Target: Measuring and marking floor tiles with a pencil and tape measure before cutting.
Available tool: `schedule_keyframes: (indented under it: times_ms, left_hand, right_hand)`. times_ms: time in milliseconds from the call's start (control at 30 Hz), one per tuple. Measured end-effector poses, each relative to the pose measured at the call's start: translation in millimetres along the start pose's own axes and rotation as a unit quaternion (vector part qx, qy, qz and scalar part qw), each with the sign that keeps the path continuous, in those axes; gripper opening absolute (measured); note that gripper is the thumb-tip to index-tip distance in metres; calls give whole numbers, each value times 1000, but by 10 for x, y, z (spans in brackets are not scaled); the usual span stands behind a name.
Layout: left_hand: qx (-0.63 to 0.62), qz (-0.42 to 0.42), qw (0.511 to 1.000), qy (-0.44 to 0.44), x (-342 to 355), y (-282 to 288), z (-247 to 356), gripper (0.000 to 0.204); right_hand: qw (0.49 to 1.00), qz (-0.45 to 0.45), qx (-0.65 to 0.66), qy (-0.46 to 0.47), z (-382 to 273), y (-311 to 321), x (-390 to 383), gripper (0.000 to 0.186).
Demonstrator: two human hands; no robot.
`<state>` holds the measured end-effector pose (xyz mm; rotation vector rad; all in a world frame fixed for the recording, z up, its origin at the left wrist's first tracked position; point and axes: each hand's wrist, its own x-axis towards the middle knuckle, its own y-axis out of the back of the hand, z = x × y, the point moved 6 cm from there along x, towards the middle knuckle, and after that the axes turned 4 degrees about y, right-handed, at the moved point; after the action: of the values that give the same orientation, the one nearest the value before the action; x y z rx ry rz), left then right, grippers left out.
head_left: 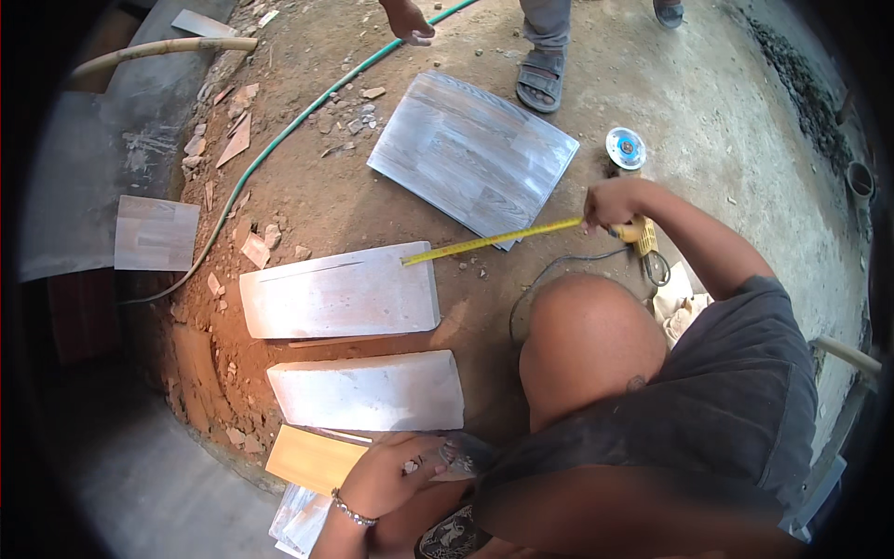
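Note:
My right hand (610, 202) is closed around a tape measure, whose case is mostly hidden. Its yellow blade (503, 238) stretches left, ending over the right part of a pale tile piece (345, 303) that has a dark line near its far edge. Nearer me lies a second pale tile piece (368, 393). Low in the view, my left hand (396, 475), with a beaded bracelet, rests by my leg, fingers loosely spread. Just beyond my right hand is a yellow angle grinder (643, 238) with a round disc (626, 148); the hand partly covers it.
Wood-patterned tiles (475, 149) are stacked ahead. A green hose (298, 130) curves along the left, among broken shards (236, 140). Another person's hand (408, 20) and sandalled foot (540, 79) show at the top. The grinder's dark cord (559, 265) crosses the ground.

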<state>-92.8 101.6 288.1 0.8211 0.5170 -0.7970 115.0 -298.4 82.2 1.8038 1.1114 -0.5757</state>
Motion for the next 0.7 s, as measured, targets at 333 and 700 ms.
schedule_keyframes:
  times_ms: [333, 700]
  left_hand:
    - [-77, 199, 977, -19, -1015, -45, 90, 52]
    - [-14, 425, 898, 111, -2103, -147, -1283, 47]
  right_hand:
    - [998, -6, -56, 27, -1273, 11, -863, 30]
    - [948, -4, -217, 233, -3879, -803, -1596, 28]
